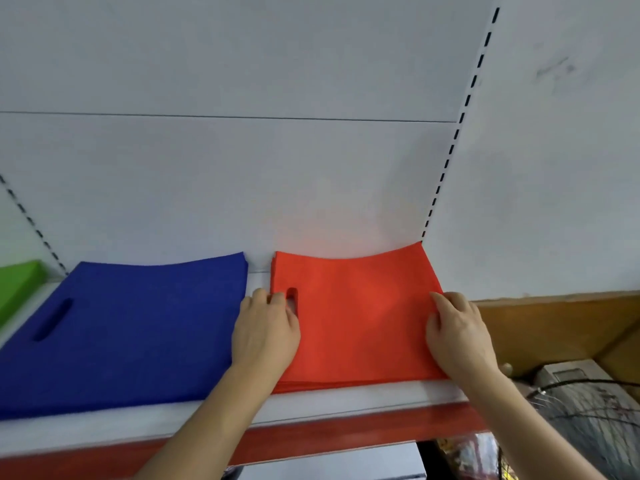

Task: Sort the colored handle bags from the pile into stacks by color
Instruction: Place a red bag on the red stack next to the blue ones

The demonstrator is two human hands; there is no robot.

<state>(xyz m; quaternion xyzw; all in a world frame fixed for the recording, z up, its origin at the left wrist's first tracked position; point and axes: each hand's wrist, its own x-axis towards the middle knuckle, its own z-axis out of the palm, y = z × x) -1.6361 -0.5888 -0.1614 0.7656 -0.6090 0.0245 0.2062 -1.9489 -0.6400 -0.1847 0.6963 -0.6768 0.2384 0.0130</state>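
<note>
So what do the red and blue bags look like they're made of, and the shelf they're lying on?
Red bags and blue bags: likely non-woven fabric, matte and faintly grainy, with die-cut handle slots and thin layered edges. Shelf: smooth white surface, probably painted metal or laminate, with a glossy red front strip; I can't tell which.

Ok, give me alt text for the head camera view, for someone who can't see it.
Two hands rest on a stack of red bags on a white shelf: the left hand at its handle-hole edge, the right hand at its right edge. A blue stack lies alongside, a green one far left.
</note>
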